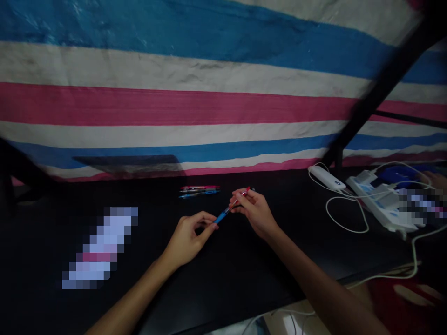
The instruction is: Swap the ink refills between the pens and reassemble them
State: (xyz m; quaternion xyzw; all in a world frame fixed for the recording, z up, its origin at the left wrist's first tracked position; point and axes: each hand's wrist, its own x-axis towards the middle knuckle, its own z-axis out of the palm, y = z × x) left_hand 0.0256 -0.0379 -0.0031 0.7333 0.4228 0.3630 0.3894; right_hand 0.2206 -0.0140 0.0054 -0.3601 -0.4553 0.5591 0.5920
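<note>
Both of my hands hold one pen [228, 209] above the black table [223, 274]. My left hand [190, 239] pinches its blue lower end between thumb and fingers. My right hand [253, 209] is closed round the clear, red-tipped upper part. Just beyond the hands, a few more pens [199, 191] lie side by side on the table, pink and blue ones among them.
A striped blue, white and pink tarp [209, 93] hangs behind the table. At the right lie a white power bank [326, 177], a white power strip [380, 204] and looping white cables [345, 223]. A blurred patch [101, 246] lies at the left. A dark pole [377, 88] slants at upper right.
</note>
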